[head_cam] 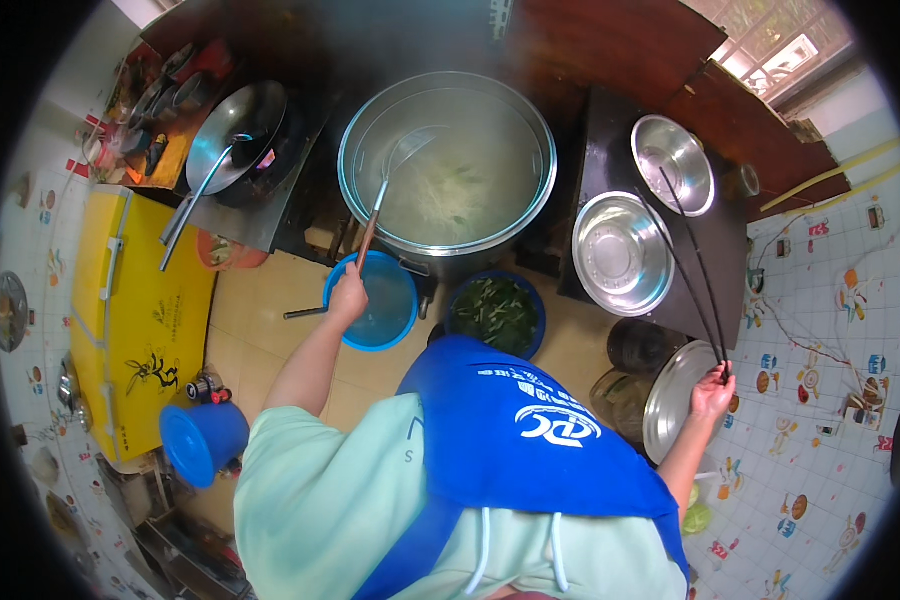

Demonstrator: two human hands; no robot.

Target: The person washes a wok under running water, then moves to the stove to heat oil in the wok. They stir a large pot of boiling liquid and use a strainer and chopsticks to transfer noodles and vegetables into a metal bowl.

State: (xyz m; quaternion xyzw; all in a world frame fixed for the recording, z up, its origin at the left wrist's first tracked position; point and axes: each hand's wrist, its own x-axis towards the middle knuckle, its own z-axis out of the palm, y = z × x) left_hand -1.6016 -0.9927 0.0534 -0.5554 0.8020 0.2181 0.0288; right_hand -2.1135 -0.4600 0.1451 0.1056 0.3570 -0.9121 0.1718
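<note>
My left hand (347,297) grips the wooden handle of a long wire strainer (411,149), whose head lies in the left part of a large steaming metal pot (448,247). Pale liquid fills the pot, with noodle-like strands and some green pieces near its middle. My right hand (713,393), off to the right, holds the ends of a pair of long dark chopsticks (697,283). Their far ends reach over two metal bowls (622,253) on a dark table. Both forearms stretch away from my blue apron.
A wok (208,180) with a ladle stands at the left, above a yellow chest freezer (166,300). Below the pot are a blue basin of liquid (403,326) and a blue tub of cut greens (495,309). A round metal lid (664,420) is near my right forearm.
</note>
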